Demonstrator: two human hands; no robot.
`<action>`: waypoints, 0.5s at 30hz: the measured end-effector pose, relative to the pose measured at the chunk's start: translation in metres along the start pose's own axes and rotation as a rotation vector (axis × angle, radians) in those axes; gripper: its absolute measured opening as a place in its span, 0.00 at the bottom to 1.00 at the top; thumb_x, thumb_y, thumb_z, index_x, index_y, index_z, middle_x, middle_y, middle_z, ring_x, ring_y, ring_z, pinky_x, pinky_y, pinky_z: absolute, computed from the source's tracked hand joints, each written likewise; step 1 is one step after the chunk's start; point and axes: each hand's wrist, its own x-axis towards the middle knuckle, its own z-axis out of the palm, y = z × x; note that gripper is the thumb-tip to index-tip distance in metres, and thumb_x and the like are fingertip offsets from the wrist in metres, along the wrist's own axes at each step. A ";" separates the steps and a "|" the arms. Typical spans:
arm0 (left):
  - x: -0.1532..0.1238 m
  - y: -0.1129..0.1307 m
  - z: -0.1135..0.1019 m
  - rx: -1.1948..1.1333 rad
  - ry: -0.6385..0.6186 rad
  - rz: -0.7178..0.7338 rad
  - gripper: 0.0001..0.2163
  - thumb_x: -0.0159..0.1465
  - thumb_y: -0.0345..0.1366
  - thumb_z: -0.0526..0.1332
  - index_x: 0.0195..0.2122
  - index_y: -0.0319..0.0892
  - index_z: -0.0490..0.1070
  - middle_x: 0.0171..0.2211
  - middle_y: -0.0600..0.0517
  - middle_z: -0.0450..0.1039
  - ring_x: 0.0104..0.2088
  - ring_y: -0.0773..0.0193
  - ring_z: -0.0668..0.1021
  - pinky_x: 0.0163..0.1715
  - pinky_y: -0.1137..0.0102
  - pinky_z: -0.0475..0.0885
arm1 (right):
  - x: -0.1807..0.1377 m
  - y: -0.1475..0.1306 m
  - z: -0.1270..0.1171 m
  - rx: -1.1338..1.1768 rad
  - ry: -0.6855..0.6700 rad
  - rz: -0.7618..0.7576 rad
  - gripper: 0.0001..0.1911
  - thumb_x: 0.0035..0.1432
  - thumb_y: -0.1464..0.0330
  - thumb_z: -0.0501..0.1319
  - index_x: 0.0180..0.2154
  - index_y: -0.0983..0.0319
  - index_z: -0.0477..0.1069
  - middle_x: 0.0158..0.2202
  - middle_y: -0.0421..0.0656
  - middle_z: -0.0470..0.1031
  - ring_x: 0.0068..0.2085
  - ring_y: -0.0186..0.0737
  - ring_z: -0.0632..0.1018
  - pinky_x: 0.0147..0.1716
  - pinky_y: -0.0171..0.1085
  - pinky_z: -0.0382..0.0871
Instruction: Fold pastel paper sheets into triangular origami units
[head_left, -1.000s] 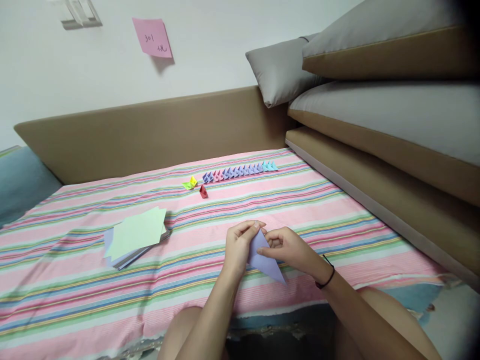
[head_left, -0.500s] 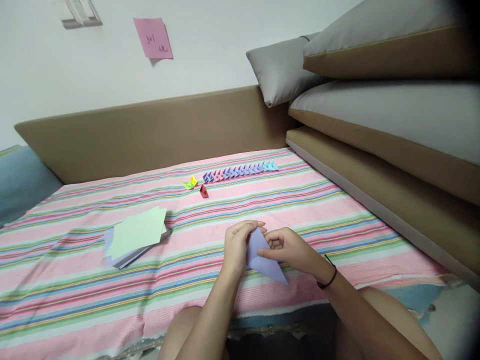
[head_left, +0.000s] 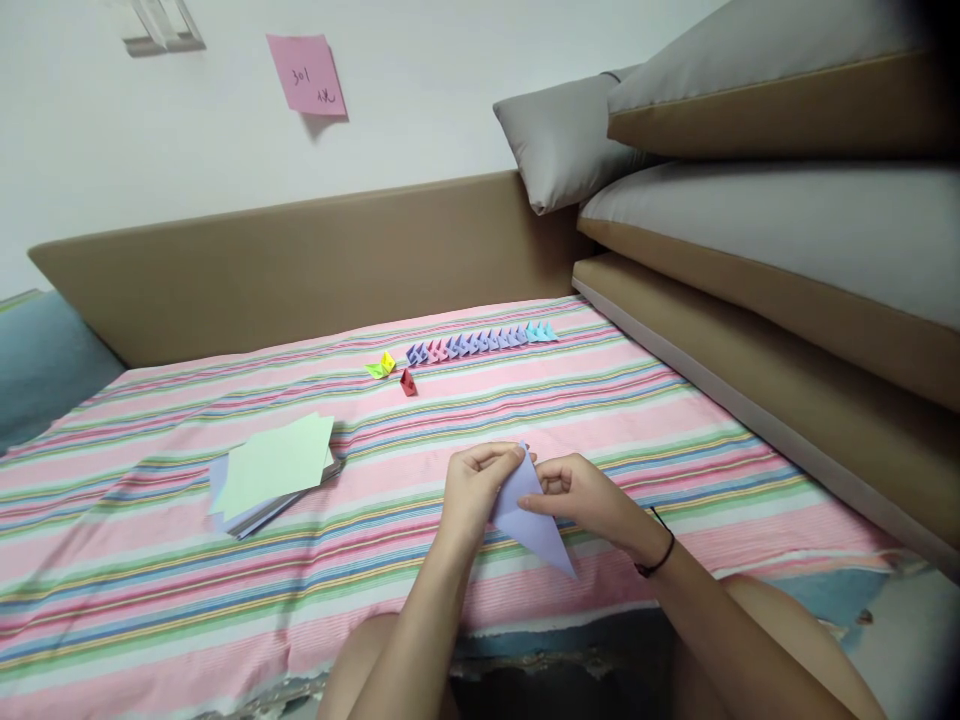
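We grip the folded purple paper [head_left: 529, 510] between our left hand [head_left: 469, 490] and right hand [head_left: 589, 500], both pinching its top corner, above the striped sheet [head_left: 150, 560], right of the paper stack [head_left: 274, 470]

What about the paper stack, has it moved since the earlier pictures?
No. The paper stack lies on the same stripes of the cloth, equally far from the red folded piece.

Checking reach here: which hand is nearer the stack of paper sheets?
Left. The left hand is just right of the stack; the right hand lies farther right, beyond the folded purple paper.
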 end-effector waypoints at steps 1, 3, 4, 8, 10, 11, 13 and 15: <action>0.000 -0.001 0.000 -0.012 0.002 0.003 0.09 0.50 0.39 0.68 0.27 0.36 0.78 0.29 0.46 0.79 0.30 0.62 0.78 0.30 0.72 0.70 | 0.000 0.001 0.000 -0.001 -0.005 0.007 0.16 0.47 0.61 0.66 0.22 0.65 0.65 0.21 0.36 0.61 0.24 0.30 0.64 0.24 0.32 0.54; 0.000 -0.003 0.000 -0.036 0.006 0.000 0.09 0.50 0.38 0.68 0.27 0.36 0.78 0.29 0.46 0.79 0.31 0.62 0.78 0.31 0.73 0.70 | 0.001 0.002 0.000 0.002 -0.021 0.016 0.16 0.46 0.61 0.66 0.23 0.65 0.65 0.22 0.37 0.62 0.25 0.31 0.64 0.25 0.32 0.55; 0.001 -0.004 0.000 -0.047 0.007 -0.005 0.09 0.50 0.38 0.68 0.27 0.36 0.78 0.29 0.46 0.79 0.31 0.63 0.78 0.31 0.73 0.70 | 0.001 0.002 0.000 0.003 -0.028 0.017 0.15 0.46 0.61 0.67 0.23 0.65 0.65 0.22 0.37 0.62 0.25 0.31 0.65 0.25 0.32 0.55; 0.001 -0.005 0.000 -0.093 0.001 -0.016 0.08 0.51 0.37 0.67 0.26 0.36 0.77 0.27 0.47 0.78 0.29 0.65 0.77 0.31 0.74 0.69 | 0.001 0.003 -0.001 -0.025 -0.022 0.011 0.17 0.45 0.61 0.67 0.21 0.65 0.64 0.21 0.35 0.59 0.24 0.30 0.62 0.24 0.32 0.52; 0.001 -0.005 0.001 -0.104 -0.001 -0.006 0.07 0.51 0.36 0.66 0.25 0.36 0.76 0.27 0.47 0.78 0.28 0.66 0.76 0.31 0.74 0.68 | 0.001 0.003 -0.001 -0.037 -0.017 0.004 0.17 0.45 0.61 0.67 0.21 0.64 0.63 0.20 0.34 0.56 0.23 0.29 0.60 0.23 0.31 0.50; 0.001 -0.005 0.002 -0.104 -0.001 -0.001 0.07 0.51 0.36 0.66 0.25 0.36 0.76 0.27 0.47 0.78 0.28 0.67 0.76 0.31 0.74 0.68 | 0.001 0.003 -0.001 -0.036 -0.020 0.003 0.18 0.45 0.61 0.67 0.20 0.64 0.62 0.20 0.34 0.56 0.23 0.29 0.60 0.23 0.31 0.50; 0.001 -0.005 0.003 -0.102 0.007 0.001 0.06 0.51 0.35 0.66 0.25 0.36 0.76 0.27 0.48 0.77 0.28 0.67 0.75 0.31 0.74 0.68 | 0.001 0.003 -0.001 -0.026 -0.033 0.003 0.18 0.45 0.60 0.67 0.21 0.65 0.63 0.20 0.34 0.57 0.23 0.28 0.60 0.22 0.31 0.50; 0.002 -0.004 0.004 -0.105 0.024 -0.004 0.06 0.51 0.35 0.66 0.25 0.36 0.76 0.27 0.48 0.77 0.28 0.67 0.75 0.30 0.75 0.67 | 0.000 0.002 -0.002 -0.019 -0.045 0.004 0.18 0.45 0.60 0.67 0.21 0.64 0.63 0.19 0.34 0.58 0.23 0.28 0.60 0.23 0.31 0.51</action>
